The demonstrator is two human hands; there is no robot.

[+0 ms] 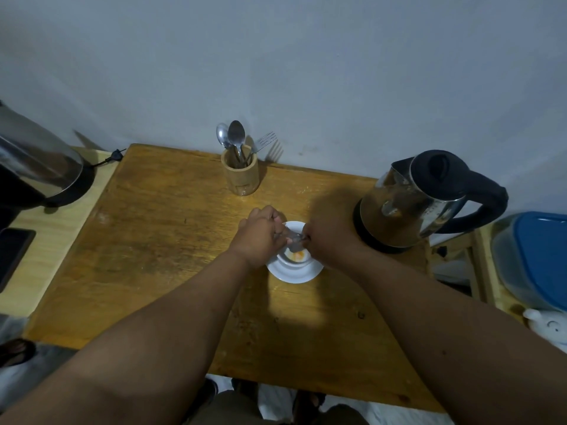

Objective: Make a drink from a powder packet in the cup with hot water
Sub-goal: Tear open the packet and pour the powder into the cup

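A white cup [296, 259] stands on a white saucer [294, 273] in the middle of the wooden table [159, 240]. Orange powder [297, 256] lies at the cup's bottom. Directly above the cup, my left hand [260, 236] and my right hand [329, 240] both pinch a small silvery powder packet [294, 239]. The packet is tilted over the cup, and my fingers hide most of it. A steel electric kettle [420, 200] with a black lid and handle stands to the right of the cup.
A wooden holder [240, 173] with spoons and a fork stands at the back by the wall. A second appliance [40, 167] sits on a lighter side table at left, a blue-lidded container [534, 262] at right.
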